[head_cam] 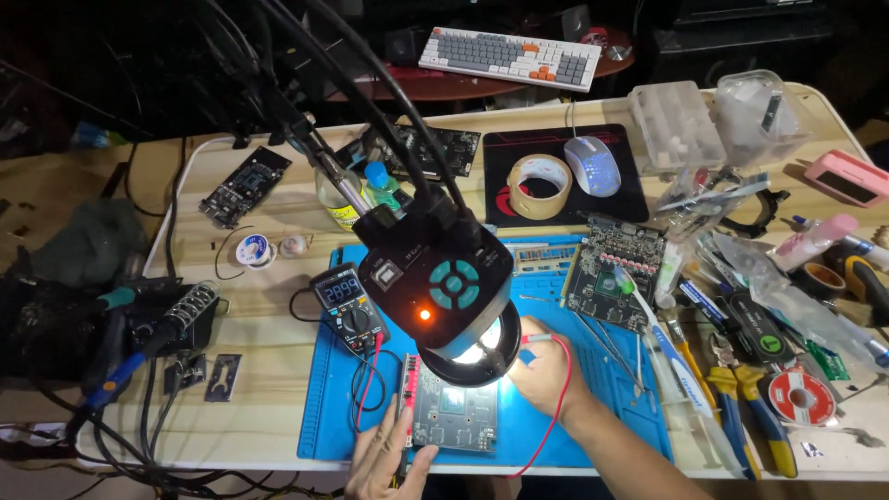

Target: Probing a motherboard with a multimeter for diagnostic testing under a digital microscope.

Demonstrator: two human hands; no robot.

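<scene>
Two hands, left hand (384,460) at circuit board (454,417) edge, right hand (546,375) beside

The work mat (611,407) is bright blue on a pale wood-grain table (269,407). The circuit board (454,417) on it is grey-green with a red strip along its left edge. A red lead (556,398) loops beside it. The meter (349,310) is black with a blue-lit display. The microscope head (435,278) is black with teal buttons and 1 orange light. The tape roll (540,185) is tan; the mouse (593,165) glows pale blue-white.
</scene>
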